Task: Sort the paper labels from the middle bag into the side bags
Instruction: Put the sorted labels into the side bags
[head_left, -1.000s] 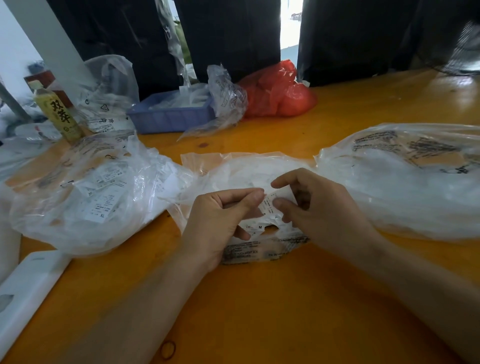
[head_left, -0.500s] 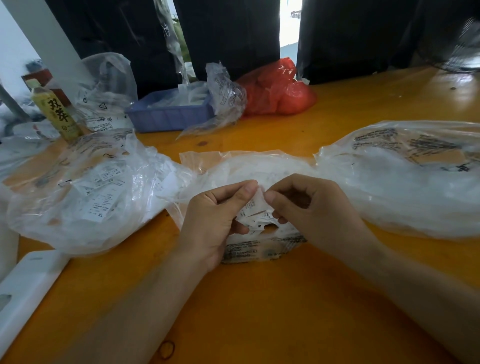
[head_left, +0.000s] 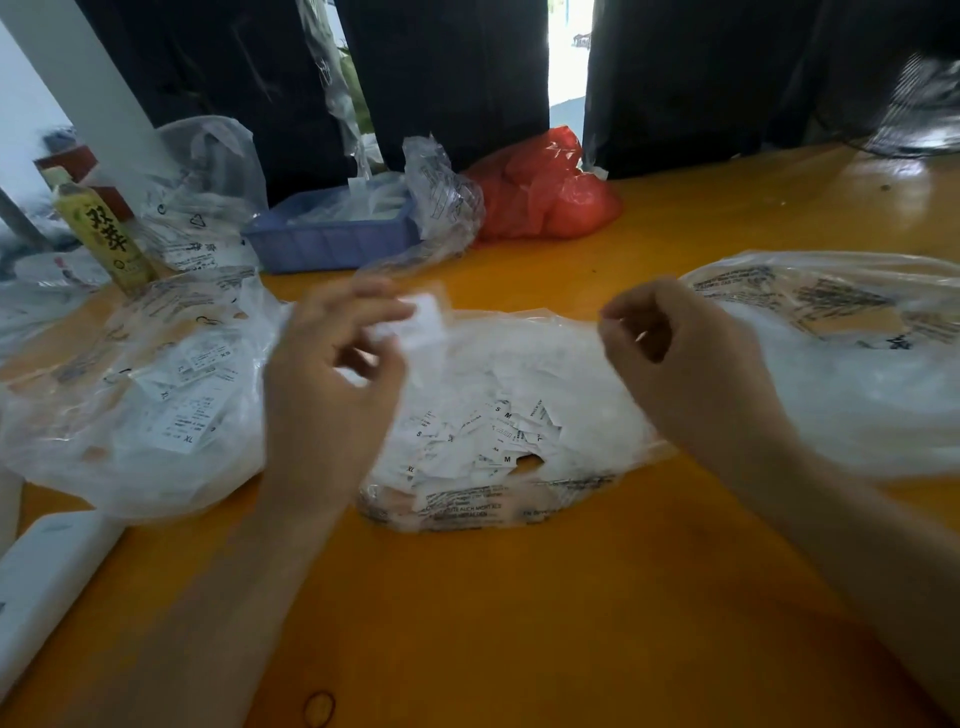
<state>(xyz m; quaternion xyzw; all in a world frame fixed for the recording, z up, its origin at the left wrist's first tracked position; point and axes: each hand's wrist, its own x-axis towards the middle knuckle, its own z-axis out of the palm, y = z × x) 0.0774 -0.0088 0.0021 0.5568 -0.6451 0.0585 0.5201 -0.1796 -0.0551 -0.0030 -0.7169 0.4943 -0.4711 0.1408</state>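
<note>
Middle bag (head_left: 519, 499) on the orange surface (head_left: 519, 623) holds paper labels (head_left: 483, 436) printed "S", "M" and "XL"; the left bag (head_left: 130, 395) shows "XL" labels, the right bag (head_left: 857, 374) blurred print. Left hand (head_left: 327, 395) pinches 1 blurred label (head_left: 423, 317), orientation indistinct; right hand (head_left: 691, 364) is curled, its contents indiscernible. Behind stand a green bottle (head_left: 104, 234), blue tray (head_left: 332, 234) and red bag (head_left: 540, 192).
</note>
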